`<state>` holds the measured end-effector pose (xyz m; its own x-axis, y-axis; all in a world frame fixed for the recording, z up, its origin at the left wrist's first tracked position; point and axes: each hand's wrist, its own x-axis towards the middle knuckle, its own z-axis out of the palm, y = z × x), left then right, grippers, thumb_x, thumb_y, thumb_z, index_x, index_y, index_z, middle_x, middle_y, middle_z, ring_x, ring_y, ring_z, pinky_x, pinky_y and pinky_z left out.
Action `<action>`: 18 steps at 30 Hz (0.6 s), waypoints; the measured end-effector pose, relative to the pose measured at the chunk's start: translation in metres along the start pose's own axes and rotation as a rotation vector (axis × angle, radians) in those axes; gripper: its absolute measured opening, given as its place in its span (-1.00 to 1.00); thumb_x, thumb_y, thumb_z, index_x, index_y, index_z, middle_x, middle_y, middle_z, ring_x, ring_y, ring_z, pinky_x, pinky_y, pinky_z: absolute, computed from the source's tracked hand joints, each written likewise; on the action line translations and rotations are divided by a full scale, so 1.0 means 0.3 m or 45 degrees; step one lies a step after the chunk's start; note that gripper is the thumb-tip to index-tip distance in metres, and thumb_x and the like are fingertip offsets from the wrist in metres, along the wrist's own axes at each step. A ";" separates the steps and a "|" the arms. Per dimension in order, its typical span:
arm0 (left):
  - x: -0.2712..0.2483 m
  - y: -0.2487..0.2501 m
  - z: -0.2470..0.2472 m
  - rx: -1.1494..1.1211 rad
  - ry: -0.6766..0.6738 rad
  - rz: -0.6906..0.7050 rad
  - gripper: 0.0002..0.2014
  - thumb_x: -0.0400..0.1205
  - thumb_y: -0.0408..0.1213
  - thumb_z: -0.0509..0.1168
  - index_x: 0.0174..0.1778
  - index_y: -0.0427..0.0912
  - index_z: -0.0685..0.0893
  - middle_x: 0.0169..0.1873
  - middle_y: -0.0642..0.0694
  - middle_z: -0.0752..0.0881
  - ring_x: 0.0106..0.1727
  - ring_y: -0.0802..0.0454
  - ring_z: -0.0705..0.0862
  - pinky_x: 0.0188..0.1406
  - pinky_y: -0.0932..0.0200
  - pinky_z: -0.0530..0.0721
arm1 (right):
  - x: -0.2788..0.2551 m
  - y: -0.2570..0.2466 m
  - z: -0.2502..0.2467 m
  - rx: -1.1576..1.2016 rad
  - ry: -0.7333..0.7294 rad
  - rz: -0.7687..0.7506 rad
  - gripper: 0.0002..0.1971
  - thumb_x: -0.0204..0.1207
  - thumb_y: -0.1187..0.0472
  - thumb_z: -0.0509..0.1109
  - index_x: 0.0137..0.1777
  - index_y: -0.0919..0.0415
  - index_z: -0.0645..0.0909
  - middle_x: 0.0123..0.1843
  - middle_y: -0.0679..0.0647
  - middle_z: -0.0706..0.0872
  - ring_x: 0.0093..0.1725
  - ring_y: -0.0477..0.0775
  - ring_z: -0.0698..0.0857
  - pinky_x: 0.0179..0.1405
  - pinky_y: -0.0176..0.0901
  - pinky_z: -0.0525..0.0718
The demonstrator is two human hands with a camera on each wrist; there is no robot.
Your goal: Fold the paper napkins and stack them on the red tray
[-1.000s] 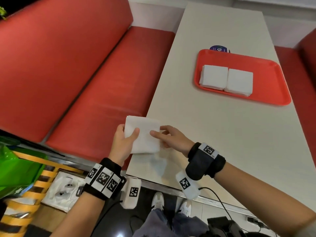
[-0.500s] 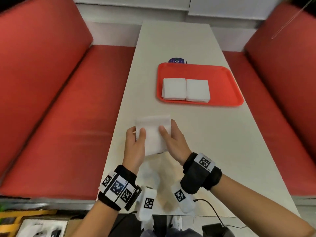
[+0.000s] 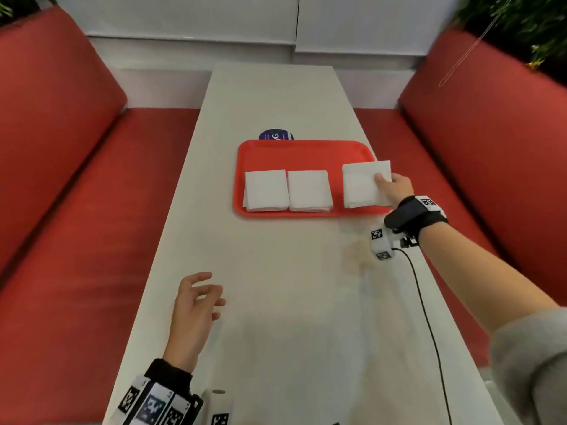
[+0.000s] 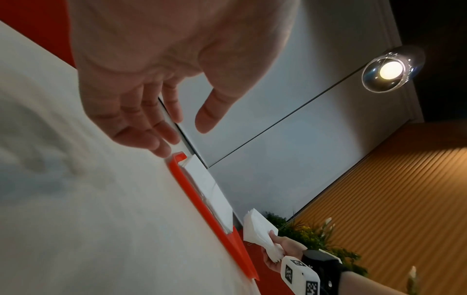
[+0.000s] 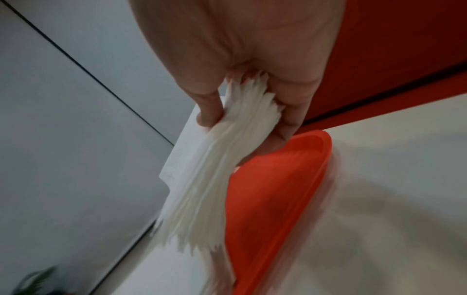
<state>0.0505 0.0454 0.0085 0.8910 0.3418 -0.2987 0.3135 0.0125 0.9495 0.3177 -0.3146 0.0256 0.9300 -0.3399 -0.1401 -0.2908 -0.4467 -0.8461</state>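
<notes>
A red tray (image 3: 303, 151) lies on the white table, with two folded white napkin stacks (image 3: 266, 190) (image 3: 309, 191) side by side in its left half. My right hand (image 3: 394, 187) pinches a third folded napkin bundle (image 3: 362, 184) by its near right corner, over the tray's right end. The right wrist view shows that bundle (image 5: 215, 163) squeezed between thumb and fingers above the tray rim (image 5: 290, 179). My left hand (image 3: 199, 302) hovers over the table's near left part, fingers loosely spread and holding nothing. In the left wrist view the left hand (image 4: 177, 127) is empty and the tray (image 4: 207, 211) lies beyond it.
A dark blue round sticker (image 3: 276, 135) sits just behind the tray. Red bench seats (image 3: 92, 210) (image 3: 491, 148) flank the table on both sides. A white wall closes the far end. A black cable (image 3: 429, 326) runs from my right wrist across the table's right part.
Both hands held the napkin near the table's front edge. Now the left hand has let go and stays near, and the right hand has carried the napkin forward over the tray's right end.
</notes>
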 end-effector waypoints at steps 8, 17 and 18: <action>-0.037 -0.061 -0.007 0.106 0.043 -0.061 -0.82 0.63 -0.42 0.34 0.07 -0.07 0.63 -0.08 -0.26 0.74 -0.15 -0.16 0.76 -0.20 0.02 0.60 | 0.146 0.052 0.127 -0.251 -0.183 0.125 -0.38 0.61 -0.12 0.27 0.44 0.41 0.47 0.30 0.26 0.63 0.37 0.34 0.58 0.22 0.03 0.49; -0.047 -0.057 -0.006 0.149 0.062 -0.049 -0.82 0.63 -0.45 0.33 0.06 -0.09 0.63 -0.10 -0.25 0.75 -0.14 -0.20 0.76 -0.20 0.00 0.60 | 0.070 0.057 0.076 -0.348 -0.097 0.089 -0.35 0.63 -0.16 0.24 0.55 0.32 0.38 0.52 0.25 0.50 0.50 0.30 0.46 0.42 0.03 0.39; -0.050 -0.054 -0.005 0.143 0.060 -0.045 -0.82 0.63 -0.45 0.32 0.06 -0.08 0.63 -0.10 -0.24 0.75 -0.13 -0.20 0.76 -0.19 0.00 0.60 | 0.058 0.061 0.057 -0.321 -0.076 0.049 -0.36 0.63 -0.15 0.26 0.56 0.29 0.38 0.54 0.24 0.48 0.51 0.28 0.45 0.46 0.03 0.38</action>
